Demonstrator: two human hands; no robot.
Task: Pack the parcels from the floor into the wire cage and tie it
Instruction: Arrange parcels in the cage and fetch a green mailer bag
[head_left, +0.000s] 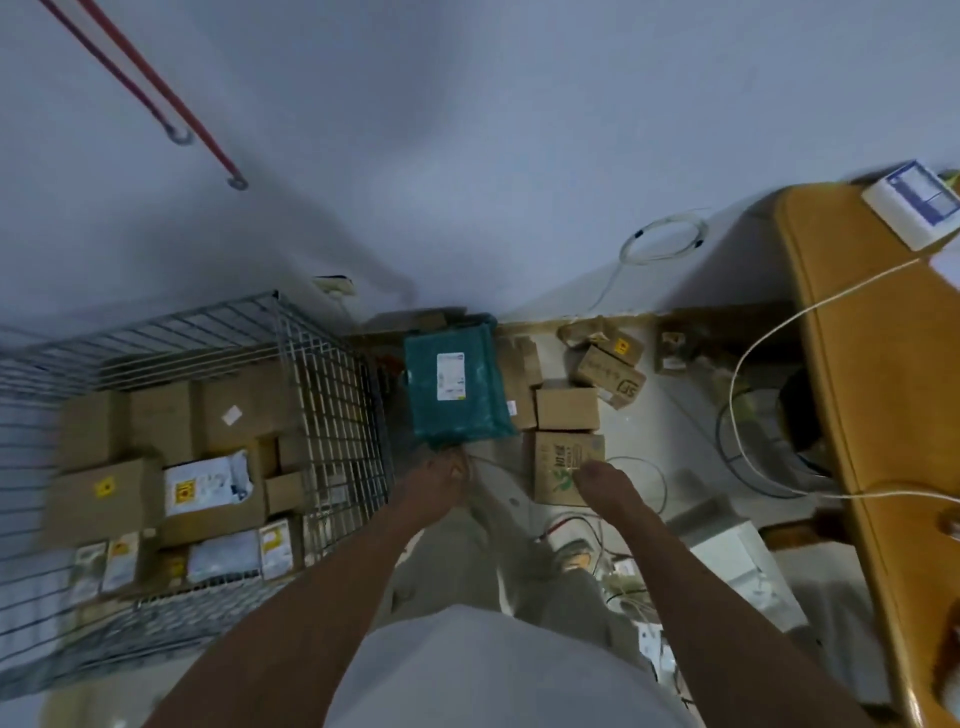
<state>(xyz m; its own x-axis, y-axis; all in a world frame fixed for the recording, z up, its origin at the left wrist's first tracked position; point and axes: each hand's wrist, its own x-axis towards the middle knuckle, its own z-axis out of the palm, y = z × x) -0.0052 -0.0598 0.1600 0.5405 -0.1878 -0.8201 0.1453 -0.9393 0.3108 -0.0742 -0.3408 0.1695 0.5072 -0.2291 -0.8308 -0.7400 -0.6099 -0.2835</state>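
Teal plastic is what my left hand (441, 475) meets first: it is at the near edge of the teal mailer bag (457, 382), but the picture is blurred there and I cannot tell if my fingers already pinch the bag or only touch it. My right hand (597, 475) lies on the near end of the cardboard box with green print (563, 462); whether it grips or only rests, I also cannot tell. Both parcels are on the floor, just beside the right wall of the wire cage (332, 395), where many boxes are already packed. I think the main risk is the bag: it is soft, so if I lift it by one edge it can sag and slip out of my fingers, or catch on the cage wall when I carry it over. The small cardboard boxes (566, 408) touch my box and could be pushed away. Loose cables (639, 478) lie near my right hand and my shoe (569, 553), and one could hook a foot when I turn.
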